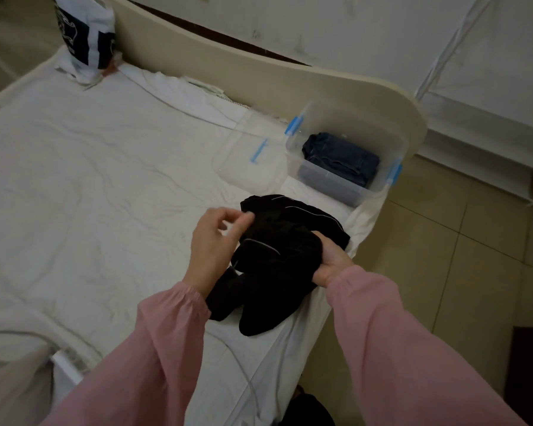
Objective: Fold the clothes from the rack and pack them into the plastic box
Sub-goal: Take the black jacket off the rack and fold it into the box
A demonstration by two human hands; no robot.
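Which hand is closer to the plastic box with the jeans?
Right. The right hand grips the black garment on its right side, nearer the plastic box; the left hand is farther off, at its left edge.

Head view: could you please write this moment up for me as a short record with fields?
surface: white bed sheet
item in work: black garment, partly folded, near the bed's edge
right hand: grips the garment's right side
left hand: curled at the garment's left edge; grip unclear
plastic box: open, by the headboard, holds folded jeans
lid: flat on the sheet, left of the box
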